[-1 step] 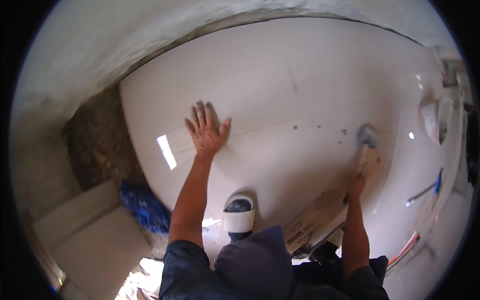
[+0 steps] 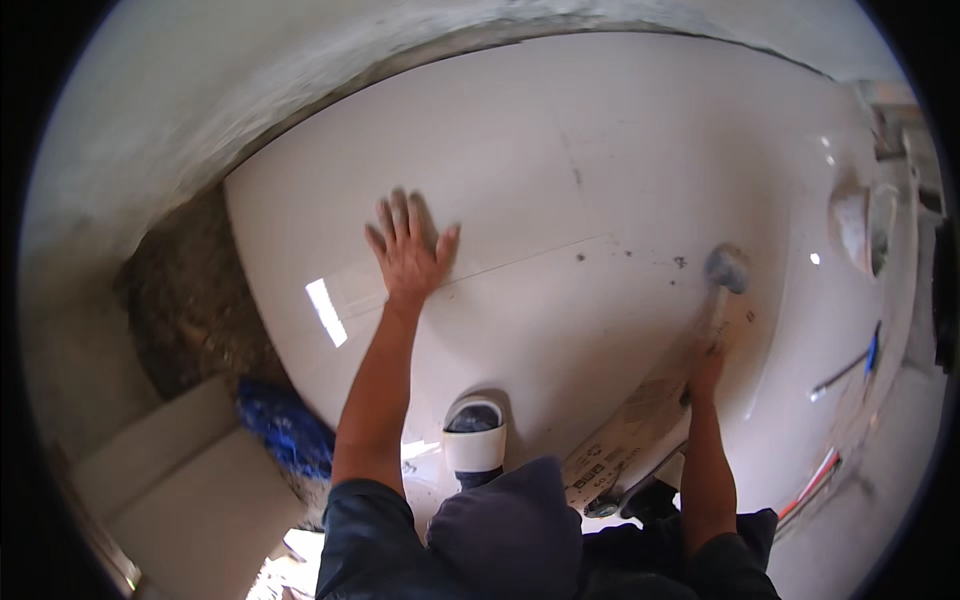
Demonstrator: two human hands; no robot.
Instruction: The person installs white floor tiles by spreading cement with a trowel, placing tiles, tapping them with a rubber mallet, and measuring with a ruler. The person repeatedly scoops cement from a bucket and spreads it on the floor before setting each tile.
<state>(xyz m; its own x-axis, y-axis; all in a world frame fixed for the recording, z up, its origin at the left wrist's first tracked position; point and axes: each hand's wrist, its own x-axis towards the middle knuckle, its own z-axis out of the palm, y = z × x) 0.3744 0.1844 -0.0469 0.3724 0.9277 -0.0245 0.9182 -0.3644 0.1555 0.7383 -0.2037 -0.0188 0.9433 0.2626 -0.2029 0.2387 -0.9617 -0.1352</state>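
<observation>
My left hand lies flat with spread fingers on a large glossy off-white tile. My right hand is closed round the handle of a mallet, whose blurred dark head is over the tile at the right. A printed cardboard strip runs diagonally beneath my right arm. My foot in a white slide sandal rests on the tile between my arms.
A plastered wall borders the far side. At left are rough dirt, a blue plastic bag and stacked boards. At right lie a blue-handled tool, a red-and-white tool and a white container.
The whole view has shifted slightly. The mallet and my right hand sit a little further left in the picture; my left hand stays spread on the tile.
</observation>
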